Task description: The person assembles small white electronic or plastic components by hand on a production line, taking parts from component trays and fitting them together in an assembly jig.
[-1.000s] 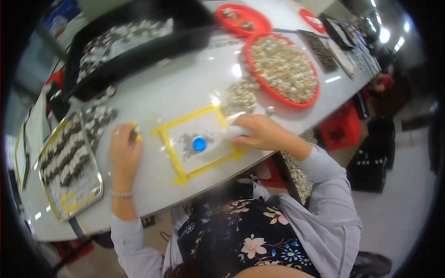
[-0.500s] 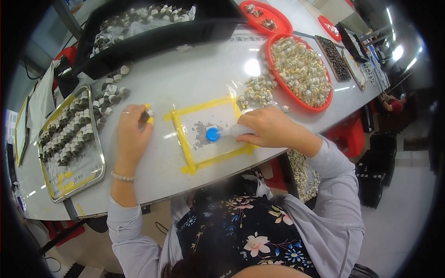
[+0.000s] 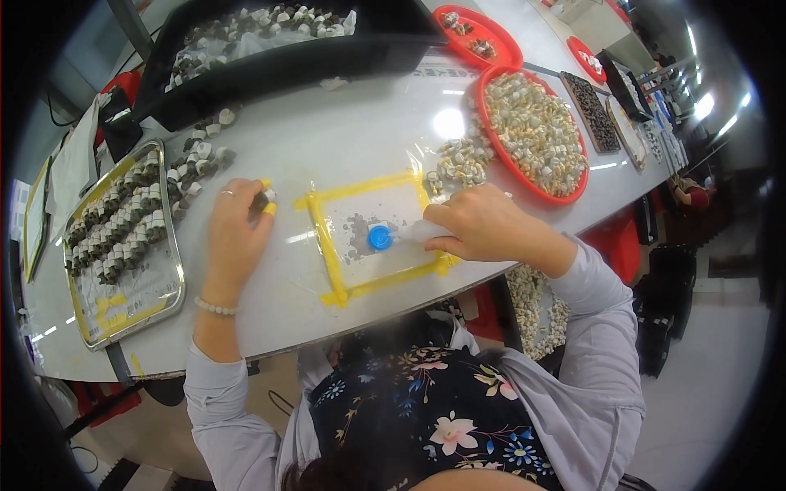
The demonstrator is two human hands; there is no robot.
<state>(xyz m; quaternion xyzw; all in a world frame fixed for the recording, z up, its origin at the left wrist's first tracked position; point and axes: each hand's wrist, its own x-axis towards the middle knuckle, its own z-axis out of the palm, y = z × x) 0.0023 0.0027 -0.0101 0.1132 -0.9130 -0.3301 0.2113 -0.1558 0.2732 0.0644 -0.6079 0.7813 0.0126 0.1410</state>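
My left hand (image 3: 239, 221) pinches a small dark-and-white part (image 3: 267, 197) between yellow-wrapped fingertips, just left of a sheet framed with yellow tape (image 3: 330, 270). In my right hand (image 3: 490, 225) is a translucent white squeeze bottle (image 3: 416, 232), lying almost level with its nozzle pointing left. The nozzle end meets a round blue cap (image 3: 380, 237) on the taped sheet; whether the two touch, I cannot tell. Grey smears lie around the cap. Left of my left hand, several more such parts (image 3: 196, 160) are scattered on the table.
A metal tray (image 3: 169, 299) with rows of parts stands at the left. Behind is a large black bin (image 3: 286, 78) of similar parts. A red oval tray (image 3: 481, 114) heaped with whitish parts sits at the right, near a loose pile (image 3: 463, 160) and another red tray (image 3: 512, 49).
The view has shifted slightly. Both hands keep their holds, the bottle's nozzle still at the blue cap and the small part still in my left fingertips.
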